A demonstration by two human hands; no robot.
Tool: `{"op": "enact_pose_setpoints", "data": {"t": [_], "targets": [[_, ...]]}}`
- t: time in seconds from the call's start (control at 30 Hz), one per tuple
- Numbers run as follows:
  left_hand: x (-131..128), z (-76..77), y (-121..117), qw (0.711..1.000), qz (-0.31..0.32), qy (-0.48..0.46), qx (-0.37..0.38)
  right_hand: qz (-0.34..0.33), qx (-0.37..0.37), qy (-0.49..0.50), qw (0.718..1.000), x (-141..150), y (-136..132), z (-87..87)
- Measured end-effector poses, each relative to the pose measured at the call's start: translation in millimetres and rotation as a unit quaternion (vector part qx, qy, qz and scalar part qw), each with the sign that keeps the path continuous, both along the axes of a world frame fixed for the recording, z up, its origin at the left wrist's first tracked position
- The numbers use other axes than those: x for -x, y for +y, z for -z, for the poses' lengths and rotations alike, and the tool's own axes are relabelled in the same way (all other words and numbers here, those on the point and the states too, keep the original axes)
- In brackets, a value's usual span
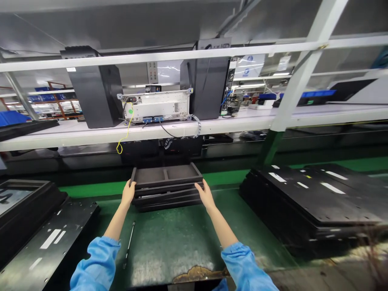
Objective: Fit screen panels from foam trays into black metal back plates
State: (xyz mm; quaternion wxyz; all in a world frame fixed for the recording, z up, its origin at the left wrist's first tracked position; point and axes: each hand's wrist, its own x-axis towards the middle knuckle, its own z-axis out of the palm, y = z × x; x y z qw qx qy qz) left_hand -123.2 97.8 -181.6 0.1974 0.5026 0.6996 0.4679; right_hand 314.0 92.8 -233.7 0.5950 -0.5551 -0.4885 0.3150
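Note:
A stack of black rectangular frames point(169, 198) lies at the back of the green workbench, in the middle of the view. The top frame point(165, 180) has a crossbar dividing it in two. My left hand point(128, 191) grips its left end, thumb on the near rim. At the right end, my right hand point(206, 195) has its fingers closed on the stack's side; whether it holds only the top frame or one beneath is hard to see. On the bench near my left forearm lies a thin metal rod-like tool point(129, 244).
Black panels with white labels are piled at the right point(303, 194), and more panels point(57, 238) lie at the left beside a larger black frame point(27, 210). Above the bench, a white shelf point(242, 126) carries a white electronic unit point(163, 106) and dark cabinets point(97, 89).

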Motion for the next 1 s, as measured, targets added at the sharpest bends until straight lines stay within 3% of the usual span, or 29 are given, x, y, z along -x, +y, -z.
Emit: {"op": "enact_pose_setpoints", "data": {"t": [0.13, 0.27, 0.37, 0.47, 0.57, 0.67, 0.73, 0.8, 0.83, 0.9, 1.0], "targets": [[5, 2.9, -22, 0.999, 0.004, 0.044, -0.030, 0.015, 0.007, 0.013, 1.000, 0, -30, 17.5], [42, 3.4, -76, 0.984, -0.014, 0.153, -0.095, -0.019, 0.067, 0.008, 0.998, 0, -103, 77.5], [90, 8.7, -130, 0.928, -0.126, 0.339, -0.088, 0.027, 0.050, -0.139, 0.989, 2, -163, 124.4], [135, 19.6, -178, 0.874, -0.253, 0.413, 0.035, -0.007, 0.033, -0.277, 0.960, 14, -197, 144.8], [158, 30.3, -206, 0.861, -0.278, 0.391, 0.166, -0.072, 0.023, -0.324, 0.943, 48, -203, 140.4], [161, 37.6, -216, 0.866, -0.236, 0.400, 0.185, -0.184, 0.007, -0.348, 0.919, 109, -202, 120.9], [158, 40.8, -222, 0.872, -0.217, 0.406, 0.168, -0.284, 0.013, -0.406, 0.869, 160, -204, 101.3], [154, 43.3, -230, 0.877, -0.207, 0.404, 0.157, -0.362, 0.011, -0.491, 0.792, 213, -207, 78.2], [151, 44.6, -235, 0.878, -0.203, 0.403, 0.156, -0.381, 0.000, -0.523, 0.762, 239, -208, 66.1], [145, 47.8, -247, 0.878, -0.194, 0.409, 0.152, -0.391, 0.004, -0.564, 0.727, 285, -208, 44.2], [133, 55.5, -269, 0.872, -0.175, 0.433, 0.149, -0.382, 0.046, -0.580, 0.718, 326, -201, 25.2]]}}
